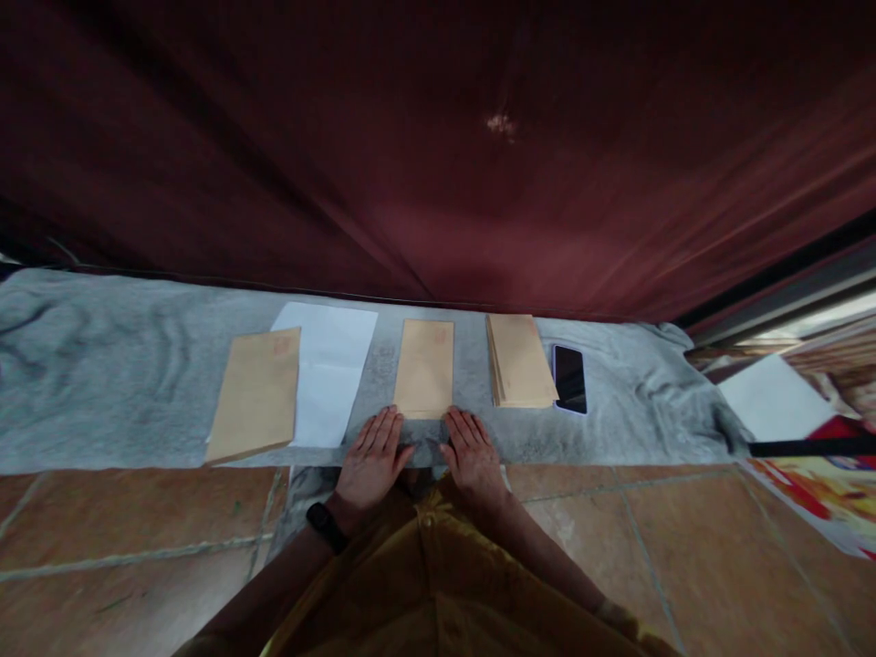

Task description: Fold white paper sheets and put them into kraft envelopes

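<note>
A brown paper envelope (425, 367) with a faint red mark at its upper right lies flat in front of me. My left hand (373, 458) rests by its lower left corner, fingers stretched out. At the lower right corner lies my right hand (474, 453), also flat with its fingers straight. The fingertips of both touch or nearly touch the near edge. To the right is a stack of envelopes (521, 361). On the left, another envelope or pile of them (257, 392) partly covers white paper sheets (333, 370).
A phone (570, 379) lies right of the stack, touching or close to its corner. Grey cloth (123, 365) covers the narrow surface. Dark red fabric (411, 164) hangs behind it. Tiled floor (602, 538) shows below; a white sheet (776, 397) and colourful packaging (821, 493) are at right.
</note>
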A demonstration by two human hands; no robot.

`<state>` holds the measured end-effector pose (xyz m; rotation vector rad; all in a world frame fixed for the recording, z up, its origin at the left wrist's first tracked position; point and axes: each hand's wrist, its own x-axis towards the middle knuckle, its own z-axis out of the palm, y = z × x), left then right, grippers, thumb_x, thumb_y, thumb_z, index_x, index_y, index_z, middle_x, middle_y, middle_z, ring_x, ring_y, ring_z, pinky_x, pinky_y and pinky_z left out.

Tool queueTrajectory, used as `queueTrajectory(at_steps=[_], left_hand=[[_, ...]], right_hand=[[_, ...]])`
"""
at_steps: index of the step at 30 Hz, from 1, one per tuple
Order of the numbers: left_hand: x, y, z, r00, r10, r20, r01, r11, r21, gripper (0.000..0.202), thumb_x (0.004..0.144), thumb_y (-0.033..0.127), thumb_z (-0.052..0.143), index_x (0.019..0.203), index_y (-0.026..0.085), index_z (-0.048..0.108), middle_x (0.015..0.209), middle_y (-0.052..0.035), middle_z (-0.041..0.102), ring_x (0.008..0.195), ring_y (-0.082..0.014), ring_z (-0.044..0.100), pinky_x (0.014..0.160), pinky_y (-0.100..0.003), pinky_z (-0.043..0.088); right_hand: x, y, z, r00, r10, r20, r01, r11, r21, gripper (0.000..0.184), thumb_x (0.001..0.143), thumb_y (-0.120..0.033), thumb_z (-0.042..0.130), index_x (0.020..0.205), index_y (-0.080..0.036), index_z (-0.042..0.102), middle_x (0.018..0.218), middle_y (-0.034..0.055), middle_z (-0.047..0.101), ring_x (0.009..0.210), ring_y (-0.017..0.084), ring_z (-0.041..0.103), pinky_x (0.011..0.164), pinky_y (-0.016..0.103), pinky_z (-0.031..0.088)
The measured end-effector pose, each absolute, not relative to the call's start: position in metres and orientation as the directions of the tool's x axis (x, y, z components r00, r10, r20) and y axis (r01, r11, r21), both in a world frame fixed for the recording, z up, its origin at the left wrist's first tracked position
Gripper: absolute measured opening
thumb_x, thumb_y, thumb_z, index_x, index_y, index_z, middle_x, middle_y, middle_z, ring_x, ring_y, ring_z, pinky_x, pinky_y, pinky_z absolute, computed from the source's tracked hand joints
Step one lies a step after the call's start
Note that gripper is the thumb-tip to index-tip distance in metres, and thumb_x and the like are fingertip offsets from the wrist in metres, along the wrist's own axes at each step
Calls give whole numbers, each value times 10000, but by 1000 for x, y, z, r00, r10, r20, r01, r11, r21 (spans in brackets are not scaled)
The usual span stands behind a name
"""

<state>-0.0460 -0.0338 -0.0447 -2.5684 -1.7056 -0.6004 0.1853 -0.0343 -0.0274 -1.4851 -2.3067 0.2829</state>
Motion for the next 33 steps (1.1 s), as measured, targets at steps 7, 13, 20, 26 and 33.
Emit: queueTrajectory(at_steps=[7, 13, 20, 26, 33], left_hand=[[-49, -32, -49, 364, 877, 313, 884, -431, 181, 520, 948, 254, 458, 1421, 56, 546, 1481, -199, 538, 1416, -303, 474, 1181, -460, 375], [-49, -31, -51, 352, 870, 345, 891, -424, 161, 488, 956, 251, 445, 1397, 89, 580, 1455, -186, 569, 1370, -300, 530, 1154, -458, 404], [-46, -25, -37, 278, 915, 293, 884, -363, 294, 411, 987, 309, 438, 1318, 154, 627, 1397, -154, 627, 1260, -306, 609, 1057, -482, 483], [-36, 2, -32, 75, 957, 281, 898, -187, 399, 385, 956, 321, 472, 1263, 131, 605, 1138, -158, 699, 1035, -297, 651, 928, -445, 535], [-33, 33, -31, -130, 986, 108, 778, 34, 627, 457, 823, 385, 608, 1222, 162, 591, 831, -72, 707, 811, -286, 687, 767, -415, 535]], right_hand=[[141, -23, -28, -482, 842, 243, 736, 539, -409, 533, 1043, -353, 439, 1509, -95, 443, 1563, 130, 459, 1481, 228, 367, 1229, 415, 327], [136, -22, -43, -438, 861, 260, 767, 508, -392, 540, 1029, -381, 482, 1500, -118, 462, 1541, 126, 488, 1459, 237, 403, 1227, 434, 318], [159, -27, -46, -390, 882, 264, 806, 465, -365, 533, 1015, -328, 495, 1503, -117, 462, 1554, 124, 469, 1439, 245, 437, 1211, 437, 340], [158, -26, -49, -380, 880, 286, 802, 467, -372, 549, 1021, -358, 489, 1518, -129, 442, 1553, 115, 472, 1434, 242, 442, 1219, 441, 325], [157, -26, -50, -368, 884, 289, 808, 457, -370, 556, 1005, -357, 517, 1516, -151, 446, 1530, 111, 507, 1417, 237, 462, 1198, 448, 363]])
